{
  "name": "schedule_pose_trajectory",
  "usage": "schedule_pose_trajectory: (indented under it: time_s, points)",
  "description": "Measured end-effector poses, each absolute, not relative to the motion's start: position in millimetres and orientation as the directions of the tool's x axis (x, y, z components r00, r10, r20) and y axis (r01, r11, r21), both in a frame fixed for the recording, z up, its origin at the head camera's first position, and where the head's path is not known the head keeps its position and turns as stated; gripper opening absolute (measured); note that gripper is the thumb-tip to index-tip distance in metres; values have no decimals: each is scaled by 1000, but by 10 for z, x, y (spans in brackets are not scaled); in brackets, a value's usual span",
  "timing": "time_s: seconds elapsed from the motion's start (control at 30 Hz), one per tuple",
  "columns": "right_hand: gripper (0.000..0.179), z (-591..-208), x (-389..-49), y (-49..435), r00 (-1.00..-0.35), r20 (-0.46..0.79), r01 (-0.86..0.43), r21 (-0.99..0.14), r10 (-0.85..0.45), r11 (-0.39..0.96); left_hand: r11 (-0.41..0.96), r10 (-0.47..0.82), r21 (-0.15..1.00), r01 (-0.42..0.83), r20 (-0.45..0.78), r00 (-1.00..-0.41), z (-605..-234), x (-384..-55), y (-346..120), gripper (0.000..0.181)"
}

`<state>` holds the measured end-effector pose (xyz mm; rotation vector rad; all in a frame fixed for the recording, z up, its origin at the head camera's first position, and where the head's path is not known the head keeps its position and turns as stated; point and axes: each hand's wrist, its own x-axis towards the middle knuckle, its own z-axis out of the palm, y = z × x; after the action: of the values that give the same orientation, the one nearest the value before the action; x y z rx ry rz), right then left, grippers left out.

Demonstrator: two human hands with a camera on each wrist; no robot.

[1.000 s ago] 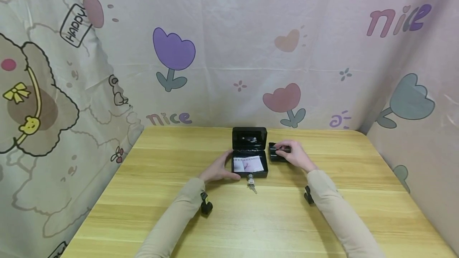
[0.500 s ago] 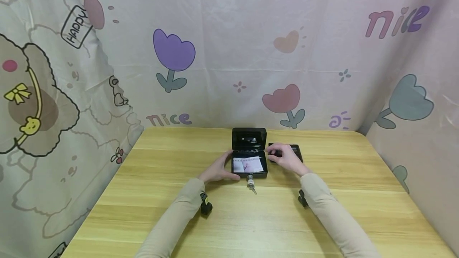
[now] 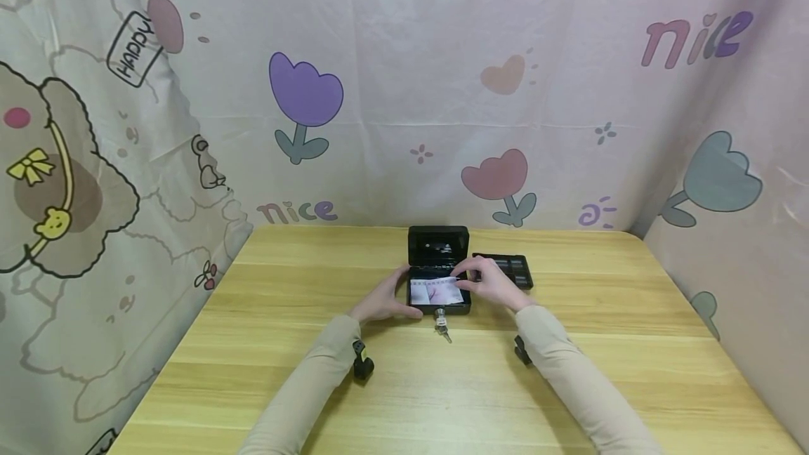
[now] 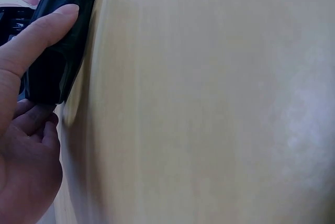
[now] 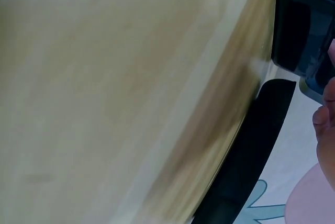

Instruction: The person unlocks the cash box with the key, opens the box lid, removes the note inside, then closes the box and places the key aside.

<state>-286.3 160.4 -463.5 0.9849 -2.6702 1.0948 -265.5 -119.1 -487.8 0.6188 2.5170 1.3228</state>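
Black box (image 3: 458,310), lid up, near the table (image 3: 442,399)'s far edge; left hand (image 3: 384,300) grips its front-left corner. Right hand (image 3: 493,285), fingers narrow, at the picture card (image 3: 435,293) inside (pinching or just touching, cannot tell). Best: brace box, handle card by its edge. Neither wrist view shows the card.

A tulip-printed cloth (image 3: 411,90) hangs behind the wooden table (image 3: 442,399).

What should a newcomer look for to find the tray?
Start at the wooden table; near its far edge stands an open black box. The tray lies just right of that, partly hidden by the right hand. Also black, it differs in being flat, lidless and divided into compartments.
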Motion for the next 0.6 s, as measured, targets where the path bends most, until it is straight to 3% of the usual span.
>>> schedule_pose_trajectory:
  time_s: [0.6]
  points:
    - [28, -4670, -2899, 1513, -787, 218, -588, -549, -578, 594, 501, 455, 832, 238, -19, -891, -4856, -2637, -1182, 113]
